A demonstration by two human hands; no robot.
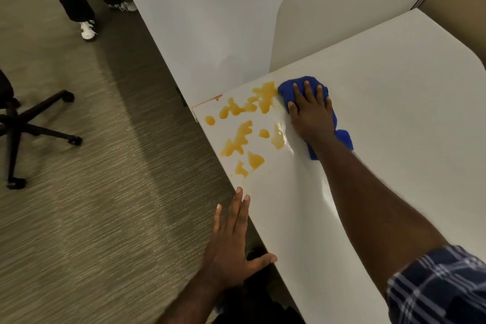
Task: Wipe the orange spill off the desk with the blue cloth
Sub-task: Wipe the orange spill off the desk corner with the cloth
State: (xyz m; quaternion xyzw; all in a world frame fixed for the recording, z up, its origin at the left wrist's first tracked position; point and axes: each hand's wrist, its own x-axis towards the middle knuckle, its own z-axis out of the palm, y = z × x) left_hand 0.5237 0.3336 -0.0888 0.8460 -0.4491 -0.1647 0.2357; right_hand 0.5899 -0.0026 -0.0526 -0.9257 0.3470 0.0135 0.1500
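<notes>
1. The wipe is in hand, by all signs early on. The right hand [311,110] lies flat on the blue cloth [342,137], fingers spread and pressing it down onto the desk [394,87] rather than pinching it. Most of the orange spill [242,134] remains as separate puddles.
2. The cloth sits at the spill's far right edge, its front touching the largest far puddle. A wet sheen marks the desk just beside the wrist.
3. The left hand [231,239] is open with fingers extended, holding nothing. It hovers at the desk's near edge; whether the thumb touches the edge cannot be told.
4. The cloth is bunched, with its long axis running from the far-left lump under the fingertips back to the near-right tail beside the forearm. Its leading end points at the spill.
5. Judged next: sweep the cloth leftward and toward the near edge through the puddles, keeping flat pressure.
6. Risk: puddles lie close to the desk's edge and corner, so a careless stroke could push liquid onto the carpet [105,192].
</notes>
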